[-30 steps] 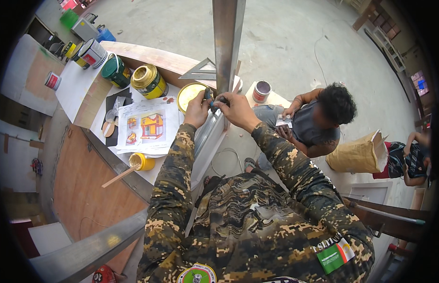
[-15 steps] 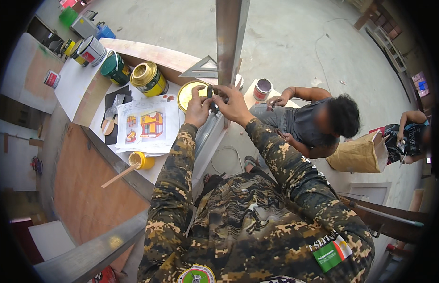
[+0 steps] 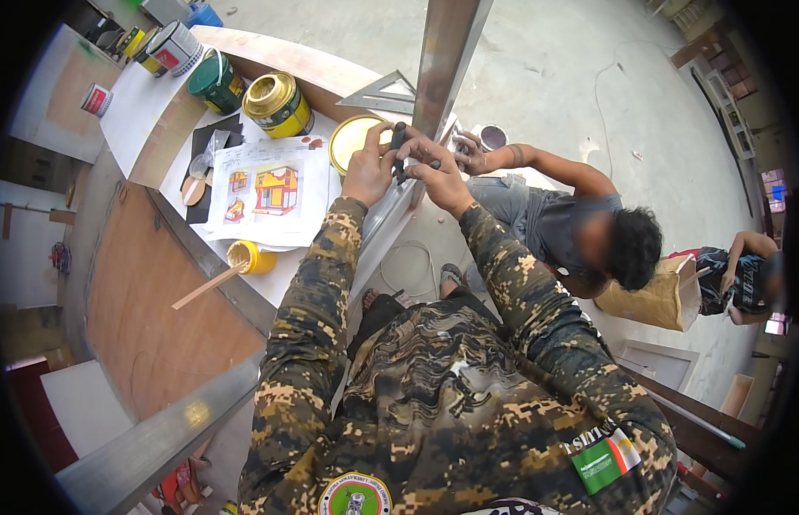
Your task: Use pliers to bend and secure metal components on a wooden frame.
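Both of my hands are raised together over the table's right edge. My left hand (image 3: 368,174) is closed on a slim black pen-like object (image 3: 399,137), held upright in the fingertips. Close beside it, my right hand (image 3: 442,182) pinches a small dark piece (image 3: 435,164); whether this is part of the same object I cannot tell. A round yellow lid or can top (image 3: 352,142) lies just behind my left fingers. To the left of my left hand, printed sheets (image 3: 275,193) with coloured drawings of a structure rest on the white tabletop.
A metal post (image 3: 447,64) rises beyond my hands, with a triangle square (image 3: 381,93) beside it. Paint cans (image 3: 279,103) and a green bucket (image 3: 215,84) stand at the back left. A yellow pot (image 3: 252,257) holds a wooden stick. A co-worker (image 3: 554,206) crouches at right.
My view has shifted slightly. My right fingers have drawn a little away from the black object and now hold a separate-looking dark piece. The co-worker's hand has reached toward the post.
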A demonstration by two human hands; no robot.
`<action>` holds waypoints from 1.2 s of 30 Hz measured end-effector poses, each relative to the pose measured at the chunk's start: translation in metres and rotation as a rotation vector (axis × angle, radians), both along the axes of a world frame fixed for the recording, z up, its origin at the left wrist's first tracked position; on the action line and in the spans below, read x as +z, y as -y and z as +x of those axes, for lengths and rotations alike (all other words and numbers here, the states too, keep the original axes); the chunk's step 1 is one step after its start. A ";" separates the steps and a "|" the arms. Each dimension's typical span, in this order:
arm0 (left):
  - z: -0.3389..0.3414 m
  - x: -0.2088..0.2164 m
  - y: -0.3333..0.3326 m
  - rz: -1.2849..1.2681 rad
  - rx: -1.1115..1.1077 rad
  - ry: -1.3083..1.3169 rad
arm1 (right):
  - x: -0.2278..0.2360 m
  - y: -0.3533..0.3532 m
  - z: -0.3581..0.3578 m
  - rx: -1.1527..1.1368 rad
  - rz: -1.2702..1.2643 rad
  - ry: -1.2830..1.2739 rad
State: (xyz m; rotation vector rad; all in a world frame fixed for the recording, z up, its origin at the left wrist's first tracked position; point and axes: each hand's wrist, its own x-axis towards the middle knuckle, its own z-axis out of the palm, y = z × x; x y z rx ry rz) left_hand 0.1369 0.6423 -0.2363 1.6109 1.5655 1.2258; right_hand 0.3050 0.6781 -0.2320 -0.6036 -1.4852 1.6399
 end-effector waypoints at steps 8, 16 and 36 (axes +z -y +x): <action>0.005 -0.005 -0.004 0.018 -0.016 -0.030 | -0.005 -0.001 -0.004 -0.058 0.114 -0.033; 0.003 -0.002 -0.006 0.038 -0.034 -0.078 | -0.003 0.004 -0.006 -0.130 0.149 -0.011; -0.004 -0.034 0.047 -0.138 0.177 0.292 | 0.005 -0.009 -0.011 0.027 0.137 0.016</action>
